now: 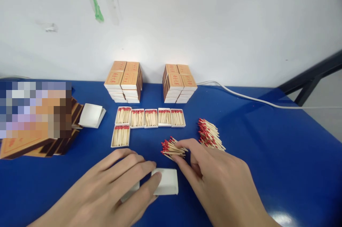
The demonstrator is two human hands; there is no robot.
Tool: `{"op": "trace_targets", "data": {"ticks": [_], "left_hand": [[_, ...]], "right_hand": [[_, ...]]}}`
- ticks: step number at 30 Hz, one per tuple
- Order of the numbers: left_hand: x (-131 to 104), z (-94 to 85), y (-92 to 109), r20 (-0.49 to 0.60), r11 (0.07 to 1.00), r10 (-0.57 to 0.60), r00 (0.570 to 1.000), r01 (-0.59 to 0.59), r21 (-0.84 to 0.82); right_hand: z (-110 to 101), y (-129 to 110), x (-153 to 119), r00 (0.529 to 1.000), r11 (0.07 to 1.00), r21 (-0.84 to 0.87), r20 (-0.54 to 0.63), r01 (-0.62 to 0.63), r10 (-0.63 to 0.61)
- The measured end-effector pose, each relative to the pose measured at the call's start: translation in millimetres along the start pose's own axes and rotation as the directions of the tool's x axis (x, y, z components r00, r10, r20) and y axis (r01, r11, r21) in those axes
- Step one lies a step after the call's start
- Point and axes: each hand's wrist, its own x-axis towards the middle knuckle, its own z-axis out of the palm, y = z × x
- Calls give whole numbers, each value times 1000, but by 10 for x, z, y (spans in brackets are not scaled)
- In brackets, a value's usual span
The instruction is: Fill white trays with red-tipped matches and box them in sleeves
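My right hand (217,172) pinches matches (175,148) between thumb and fingertips at a small pile with red heads. A larger heap of matches (211,134) lies just beyond that hand. My left hand (120,184) has its thumb and a fingertip on the left end of an empty white matchbox tray (169,181), gripping it on the table. Under the left hand, another white tray (130,192) is mostly hidden. Past both hands, several trays filled with matches (151,118) stand in a row, with one more filled tray (120,136) in front at the left.
Two stacks of orange matchboxes, a left stack (124,81) and a right stack (179,83), stand near the white wall. At left are piled matchbox sleeves (61,145), partly blurred out, and empty white trays (91,116). A white cable (248,98) crosses the blue table's back right.
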Motion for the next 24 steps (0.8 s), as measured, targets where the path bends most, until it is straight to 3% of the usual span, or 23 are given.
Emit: {"op": "trace_targets", "data": {"ticks": [10, 16, 24], "left_hand": [[82, -28, -24, -2, 1000, -30, 1000, 30, -2], [165, -53, 17, -37, 981, -165, 986, 160, -112], [-8, -40, 45, 36, 928, -265, 964, 265, -262]], "right_hand": [[22, 28, -5, 999, 999, -39, 30, 26, -25], [-42, 35, 10, 999, 999, -39, -1, 37, -38], [-150, -37, 36, 997, 976, 208, 17, 66, -71]]}}
